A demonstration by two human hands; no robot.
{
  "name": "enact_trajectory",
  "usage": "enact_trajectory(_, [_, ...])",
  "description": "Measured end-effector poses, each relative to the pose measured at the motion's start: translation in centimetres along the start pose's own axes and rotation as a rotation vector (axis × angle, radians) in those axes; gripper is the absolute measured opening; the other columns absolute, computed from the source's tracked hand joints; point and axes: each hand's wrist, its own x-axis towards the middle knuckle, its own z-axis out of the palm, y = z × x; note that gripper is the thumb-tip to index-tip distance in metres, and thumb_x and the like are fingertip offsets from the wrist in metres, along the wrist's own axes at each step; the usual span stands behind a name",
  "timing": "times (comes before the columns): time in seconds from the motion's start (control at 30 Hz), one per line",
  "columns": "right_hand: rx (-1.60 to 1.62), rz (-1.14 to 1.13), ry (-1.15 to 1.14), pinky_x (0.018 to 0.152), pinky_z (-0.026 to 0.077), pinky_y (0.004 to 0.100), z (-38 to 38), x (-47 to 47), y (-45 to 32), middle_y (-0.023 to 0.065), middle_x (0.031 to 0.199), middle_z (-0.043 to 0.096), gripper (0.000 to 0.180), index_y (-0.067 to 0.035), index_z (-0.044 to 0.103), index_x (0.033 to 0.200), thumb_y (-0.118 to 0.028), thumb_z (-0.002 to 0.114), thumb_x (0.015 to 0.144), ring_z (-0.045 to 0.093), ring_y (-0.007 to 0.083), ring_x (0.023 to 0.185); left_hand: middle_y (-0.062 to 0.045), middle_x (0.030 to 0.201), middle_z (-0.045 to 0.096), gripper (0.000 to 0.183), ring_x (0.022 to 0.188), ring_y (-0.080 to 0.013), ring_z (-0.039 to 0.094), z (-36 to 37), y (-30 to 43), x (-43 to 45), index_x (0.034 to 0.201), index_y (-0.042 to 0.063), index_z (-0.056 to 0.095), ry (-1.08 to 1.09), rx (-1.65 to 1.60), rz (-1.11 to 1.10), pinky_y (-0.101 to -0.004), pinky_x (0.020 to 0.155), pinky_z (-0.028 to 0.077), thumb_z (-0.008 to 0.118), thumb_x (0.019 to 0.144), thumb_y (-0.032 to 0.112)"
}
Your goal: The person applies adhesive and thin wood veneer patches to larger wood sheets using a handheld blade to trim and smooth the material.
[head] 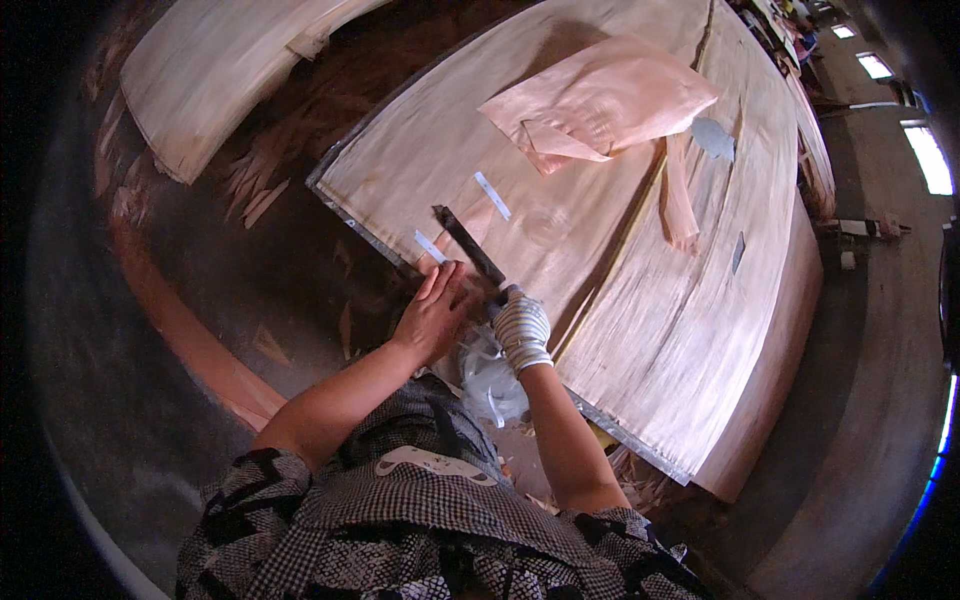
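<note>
My right hand (522,327), in a striped knit glove, grips a long dark-bladed knife (470,245) by its handle. The blade points away from me, over the near edge of a stack of pale wood veneer sheets (652,360). Bare and palm down, my left hand (433,311) rests with extended fingers on that edge, left of the knife. Its fingertips touch or nearly touch a short white tape strip (430,247) beside a pinkish veneer piece (478,217). A second white strip (492,196) lies farther up the sheet. Whatever lies beneath my left palm is hidden.
A loose, wrinkled pinkish veneer sheet (600,90) lies on the far part of the stack. Grey scraps (712,139) lie nearby. Clear plastic (491,375) hangs between my forearms. Another veneer stack (202,82) stands at upper left. Veneer offcuts (262,202) litter the floor.
</note>
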Motion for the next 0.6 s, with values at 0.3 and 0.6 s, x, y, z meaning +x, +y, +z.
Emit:
enact_trajectory(0.3, [0.694,0.13,0.092,0.043,0.046,0.0299,-7.9,-2.3,5.1,0.0096,0.07,0.065,0.01,-0.003,0.059,0.091,-0.01,0.054,0.088,0.059,0.0175,0.049,-0.017,0.132,0.045,0.045,0.125,-0.031,0.04,-2.8,-0.7,4.1,0.123,0.01,0.053,-0.056,-0.254,-0.239,-0.0481,0.104,0.029,0.061,0.082,0.026])
enact_trajectory(0.6, [1.177,0.317,0.054,0.05,0.045,0.0247,-6.0,-11.5,7.6,0.0032,0.082,0.066,0.015,-0.005,0.066,0.092,-0.019,0.065,0.085,0.06,0.012,0.066,-0.001,0.087,0.055,0.008,0.096,-0.0195,0.055,-2.3,-4.4,8.2,0.085,0.014,0.059,0.116,0.18,0.247,-0.0482,0.104,0.03,0.055,0.078,0.014])
